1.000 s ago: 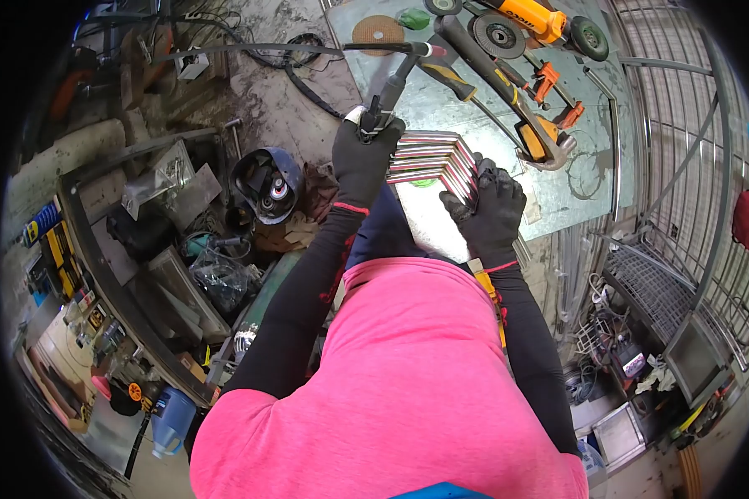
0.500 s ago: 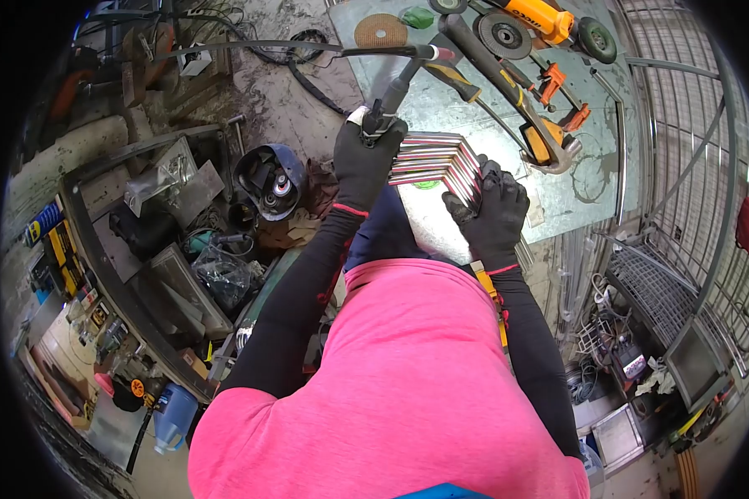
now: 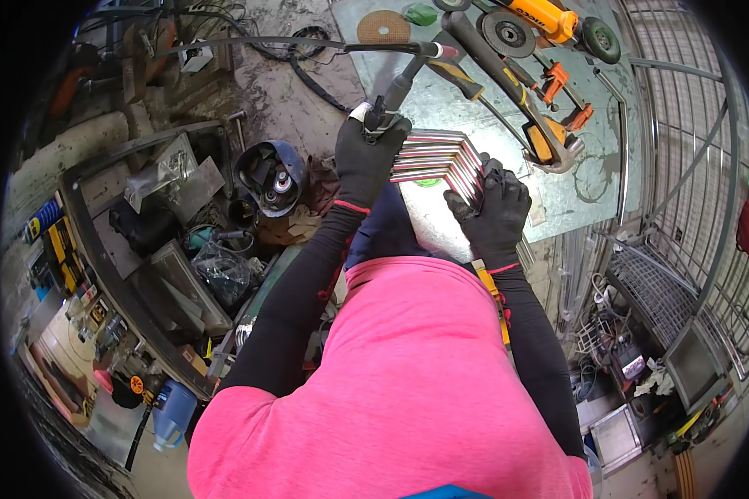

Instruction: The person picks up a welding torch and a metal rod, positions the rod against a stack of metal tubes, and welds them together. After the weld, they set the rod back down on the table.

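My left hand [image 3: 369, 160], in a black glove, is closed around the handle of a welding torch [image 3: 397, 87] with a cable running off to the left. The torch head, with a pinkish cup, points up and to the right, away from the metal. Just right of this hand lies a set of shiny metal bars [image 3: 431, 148] bent or joined at an angle and nested side by side. My right hand [image 3: 499, 212], gloved too, grips the lower right leg of these bars, thumb on one side and fingers on the other.
On the metal worktable [image 3: 591, 195] lie a hammer [image 3: 516, 91], a screwdriver [image 3: 458, 81], an orange angle grinder [image 3: 545, 18], orange clamps [image 3: 558, 83] and a brown cutting disc [image 3: 383, 27]. A welding helmet [image 3: 279, 179] sits at left beside a cluttered frame [image 3: 141, 291]. Wire racks [image 3: 662, 266] stand at right.
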The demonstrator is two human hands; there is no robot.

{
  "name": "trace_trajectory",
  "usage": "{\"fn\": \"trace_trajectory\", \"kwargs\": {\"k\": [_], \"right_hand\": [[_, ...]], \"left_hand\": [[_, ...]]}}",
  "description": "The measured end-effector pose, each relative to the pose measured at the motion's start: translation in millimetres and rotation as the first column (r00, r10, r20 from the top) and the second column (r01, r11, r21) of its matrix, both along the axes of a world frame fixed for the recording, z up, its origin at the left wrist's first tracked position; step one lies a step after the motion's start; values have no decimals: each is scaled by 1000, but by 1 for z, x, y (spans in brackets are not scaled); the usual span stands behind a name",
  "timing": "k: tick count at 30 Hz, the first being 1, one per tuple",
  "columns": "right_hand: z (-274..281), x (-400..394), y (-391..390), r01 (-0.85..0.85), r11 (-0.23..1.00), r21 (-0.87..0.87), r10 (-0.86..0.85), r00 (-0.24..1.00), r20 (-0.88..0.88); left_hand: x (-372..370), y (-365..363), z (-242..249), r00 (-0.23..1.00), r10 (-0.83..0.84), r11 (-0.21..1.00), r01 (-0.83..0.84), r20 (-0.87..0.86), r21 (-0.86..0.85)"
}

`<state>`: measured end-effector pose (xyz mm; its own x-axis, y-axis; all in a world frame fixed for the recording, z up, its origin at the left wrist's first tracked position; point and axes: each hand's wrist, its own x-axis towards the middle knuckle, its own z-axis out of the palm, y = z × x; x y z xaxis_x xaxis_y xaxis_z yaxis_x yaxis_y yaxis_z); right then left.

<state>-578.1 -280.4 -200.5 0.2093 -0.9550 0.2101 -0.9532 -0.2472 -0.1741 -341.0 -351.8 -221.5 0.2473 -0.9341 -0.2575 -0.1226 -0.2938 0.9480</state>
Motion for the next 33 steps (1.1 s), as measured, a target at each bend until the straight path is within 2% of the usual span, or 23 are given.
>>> {"fn": "trace_trajectory", "kwargs": {"k": [5,9,11,18,23,33], "right_hand": [[0,0,-1,-1,1000,-9,2,1000,10],[0,-1,-1,-20,999,-26,20,1000,24],[0,-1,0,-14,1000,-19,14,1000,19],[2,0,1,3,1000,-9,-3,1000,12],[4,0,1,6,1000,11,-7,1000,20],[1,-1,3,3,1000,10,-3,1000,18]], "left_hand": [[1,1,-9,998,3,998,0,56,-56],[0,1,-6,998,10,999,-8,63,-36],[0,0,-2,1000,-9,1000,8,-17,-8],[-1,0,7,999,-14,1000,14,-30,-8],[2,0,-6,993,-28,999,31,117,-30],[3,3,-20,985,-8,996,22,174,-81]]}}
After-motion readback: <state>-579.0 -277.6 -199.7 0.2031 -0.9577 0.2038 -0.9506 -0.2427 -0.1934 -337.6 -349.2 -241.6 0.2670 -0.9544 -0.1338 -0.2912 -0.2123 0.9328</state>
